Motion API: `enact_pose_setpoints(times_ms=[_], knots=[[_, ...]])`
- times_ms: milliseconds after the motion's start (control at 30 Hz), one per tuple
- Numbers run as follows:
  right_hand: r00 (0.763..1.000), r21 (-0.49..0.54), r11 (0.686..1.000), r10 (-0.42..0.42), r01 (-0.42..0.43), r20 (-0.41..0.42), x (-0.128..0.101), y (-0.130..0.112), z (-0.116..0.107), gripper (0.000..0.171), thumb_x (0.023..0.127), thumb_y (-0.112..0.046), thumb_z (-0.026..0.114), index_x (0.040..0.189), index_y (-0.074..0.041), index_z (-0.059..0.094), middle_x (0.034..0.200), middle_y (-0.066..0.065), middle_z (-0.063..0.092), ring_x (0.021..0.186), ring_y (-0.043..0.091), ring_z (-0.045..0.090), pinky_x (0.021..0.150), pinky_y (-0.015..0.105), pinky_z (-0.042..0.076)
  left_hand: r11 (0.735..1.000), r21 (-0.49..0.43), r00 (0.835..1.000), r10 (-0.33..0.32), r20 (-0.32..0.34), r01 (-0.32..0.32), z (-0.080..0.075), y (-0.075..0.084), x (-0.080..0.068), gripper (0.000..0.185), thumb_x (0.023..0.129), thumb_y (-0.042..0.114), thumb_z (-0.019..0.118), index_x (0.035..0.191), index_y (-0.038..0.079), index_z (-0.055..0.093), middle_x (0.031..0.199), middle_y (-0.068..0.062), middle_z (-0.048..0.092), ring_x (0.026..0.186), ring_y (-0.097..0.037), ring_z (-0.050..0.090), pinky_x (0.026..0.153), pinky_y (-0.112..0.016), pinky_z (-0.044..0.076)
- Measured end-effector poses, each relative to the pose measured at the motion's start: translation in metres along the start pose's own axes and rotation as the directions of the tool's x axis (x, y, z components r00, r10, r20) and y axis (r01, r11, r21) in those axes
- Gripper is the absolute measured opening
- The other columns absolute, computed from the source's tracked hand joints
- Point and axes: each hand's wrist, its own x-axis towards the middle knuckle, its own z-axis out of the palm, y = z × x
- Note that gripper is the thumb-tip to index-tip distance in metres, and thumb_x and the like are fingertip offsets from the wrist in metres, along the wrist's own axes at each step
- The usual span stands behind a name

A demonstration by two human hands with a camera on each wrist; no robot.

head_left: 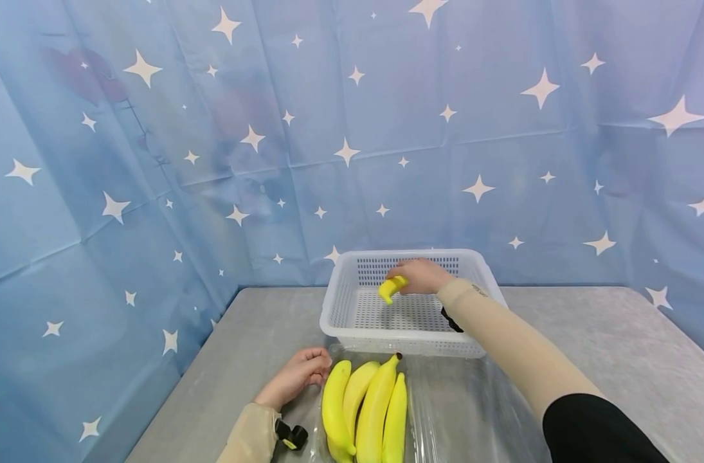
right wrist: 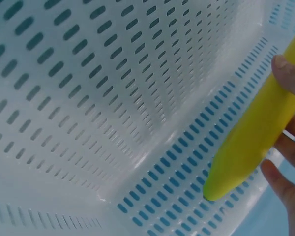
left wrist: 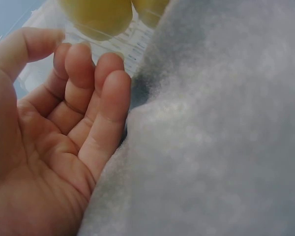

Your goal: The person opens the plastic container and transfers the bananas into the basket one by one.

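- My left hand (head_left: 294, 378) lies on the grey felt table (head_left: 589, 334), fingers loosely bent, holding nothing, just beside the bunch of yellow bananas (head_left: 366, 408) on clear plastic wrap (head_left: 461, 405).
- My right hand (head_left: 421, 275) grips one small yellow banana (head_left: 393, 288) inside the white plastic basket with holes (head_left: 352, 321).

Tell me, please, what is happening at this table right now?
A person is handling bananas. The right hand holds a single banana inside the white perforated basket, above its floor. The left hand rests on the grey table with relaxed fingers, beside a bunch of bananas that lies on clear plastic wrapping just in front of the basket.
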Motion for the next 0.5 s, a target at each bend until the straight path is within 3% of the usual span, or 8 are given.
enact_pose_setpoints(times_ms=[500], knots=[[0.989, 0.096, 0.993, 0.051, -0.065, 0.141, 0.005, 0.005, 0.010, 0.044, 0.079, -0.016, 0.081, 0.121, -0.020, 0.067, 0.113, -0.002, 0.066, 0.105, 0.021, 0.059, 0.091, 0.043, 0.049, 1.000, -0.010, 1.000, 0.007, 0.004, -0.007, -0.001, -0.001, 0.000, 0.013, 0.095, 0.012, 0.055, 0.084, 0.006, 0.058, 0.072, -0.002, 0.056, 0.063, -0.014, 0.053, 0.062, -0.026, 0.052]])
